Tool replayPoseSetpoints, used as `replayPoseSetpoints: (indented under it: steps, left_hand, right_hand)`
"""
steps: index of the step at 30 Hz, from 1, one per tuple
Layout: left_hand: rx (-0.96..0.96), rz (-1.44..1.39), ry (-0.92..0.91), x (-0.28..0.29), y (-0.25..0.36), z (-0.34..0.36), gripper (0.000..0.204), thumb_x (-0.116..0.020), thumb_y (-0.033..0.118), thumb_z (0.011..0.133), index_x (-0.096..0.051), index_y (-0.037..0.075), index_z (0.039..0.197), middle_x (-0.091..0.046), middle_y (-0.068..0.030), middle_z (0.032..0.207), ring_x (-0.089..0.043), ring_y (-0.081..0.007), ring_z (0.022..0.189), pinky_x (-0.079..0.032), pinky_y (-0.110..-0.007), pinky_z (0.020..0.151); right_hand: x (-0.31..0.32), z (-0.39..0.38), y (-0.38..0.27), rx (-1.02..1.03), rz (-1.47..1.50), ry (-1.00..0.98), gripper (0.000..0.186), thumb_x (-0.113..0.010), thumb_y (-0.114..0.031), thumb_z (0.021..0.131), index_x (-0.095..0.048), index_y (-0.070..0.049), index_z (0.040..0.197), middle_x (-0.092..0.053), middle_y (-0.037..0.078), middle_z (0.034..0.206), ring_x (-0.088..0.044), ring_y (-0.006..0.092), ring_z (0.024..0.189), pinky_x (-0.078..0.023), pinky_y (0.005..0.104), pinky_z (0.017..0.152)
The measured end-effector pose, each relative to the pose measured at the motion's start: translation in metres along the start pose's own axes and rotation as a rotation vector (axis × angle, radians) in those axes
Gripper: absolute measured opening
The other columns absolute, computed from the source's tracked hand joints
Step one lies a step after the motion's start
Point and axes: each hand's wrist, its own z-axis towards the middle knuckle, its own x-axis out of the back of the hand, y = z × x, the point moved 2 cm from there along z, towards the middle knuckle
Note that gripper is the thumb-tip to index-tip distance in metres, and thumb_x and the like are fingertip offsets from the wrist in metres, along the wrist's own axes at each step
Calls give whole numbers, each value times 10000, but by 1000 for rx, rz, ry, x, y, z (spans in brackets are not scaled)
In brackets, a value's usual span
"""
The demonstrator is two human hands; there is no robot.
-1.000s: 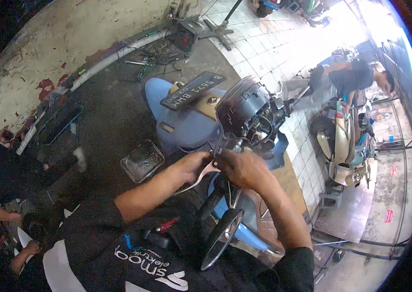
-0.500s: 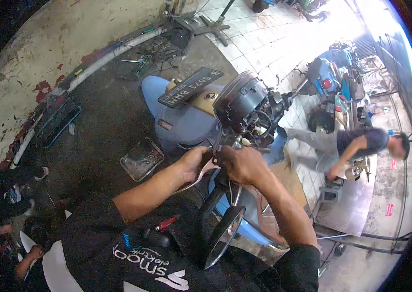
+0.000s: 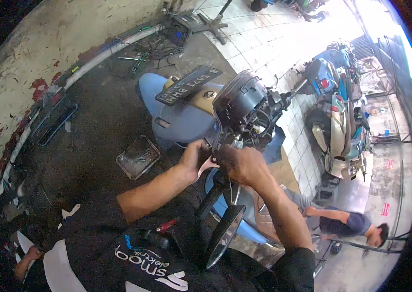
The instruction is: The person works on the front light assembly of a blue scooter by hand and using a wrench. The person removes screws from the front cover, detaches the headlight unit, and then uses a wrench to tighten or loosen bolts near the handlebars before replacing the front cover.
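My two hands meet at the handlebar end of a blue scooter (image 3: 181, 126). There, a silver brake lever (image 3: 207, 164) is fixed at a dark bracket. My left hand (image 3: 194, 159) is closed on the bracket side of the lever, its fingertips partly hidden. Against it, my right hand (image 3: 244, 166) wraps the dark lever mount, knuckles up; its fingers hide most of what it grips. Below the right hand hangs a round mirror (image 3: 225, 236) on a metal stalk. Beyond the hands, the dark round headlight housing (image 3: 239, 100) sits with loose wiring showing beside it.
A clear tray (image 3: 139, 156) with small parts lies on the floor to the left. Tools (image 3: 140, 62) and cables lie by the wall. A number plate (image 3: 189, 85) juts from the scooter's front. At right stand other scooters (image 3: 337, 121), and a person (image 3: 342, 221) bends beside mine.
The person at the right has moved nearer, from beside the parked scooters to beside the blue scooter. My hands stay at the lever, nearly unmoved.
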Motion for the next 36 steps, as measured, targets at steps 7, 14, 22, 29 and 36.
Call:
replayPoseSetpoints:
  steps: [7, 14, 22, 29, 36]
  left_hand:
    - [-2, -12, -54, 8, -3, 4, 344, -476, 254, 773, -618, 12, 972, -656, -135, 898, -618, -277, 806, -515, -415, 788]
    - [54, -21, -80, 6, 0, -2, 336, -471, 274, 810, -622, 23, 975, -653, -115, 898, -610, -247, 816, -501, -400, 799]
    - [-45, -8, -107, -2, 4, -13, 470, -441, 294, 796, -572, -34, 1107, -637, -160, 1044, -600, -276, 930, -479, -440, 884]
    - [-32, -69, -148, 0, 3, -12, 434, -448, 318, 809, -605, 4, 1065, -651, -132, 1008, -599, -262, 897, -471, -434, 872]
    - [-14, 24, -102, 3, 1, -4, 404, -479, 302, 798, -621, -7, 1017, -666, -140, 952, -617, -259, 895, -490, -430, 872]
  right_hand:
    - [4, -3, -5, -46, -15, -25, 263, -573, -269, 814, -571, -133, 1039, -641, 204, 734, -629, 420, 695, -490, 524, 601]
    - [4, 1, -5, -8, -7, -36, 271, -583, -258, 796, -574, -115, 1026, -640, 205, 734, -628, 419, 695, -490, 523, 607]
    - [-2, 4, 1, -25, 34, -22, 299, -602, -253, 756, -572, -124, 1024, -635, 212, 724, -622, 433, 688, -487, 529, 598]
    - [2, -2, -3, -84, 5, -29, 270, -593, -288, 812, -540, -135, 1029, -620, 228, 711, -615, 447, 684, -480, 540, 599]
    - [2, -1, -2, -57, 21, -7, 267, -574, -275, 826, -550, -148, 1060, -620, 228, 709, -612, 450, 689, -477, 541, 607]
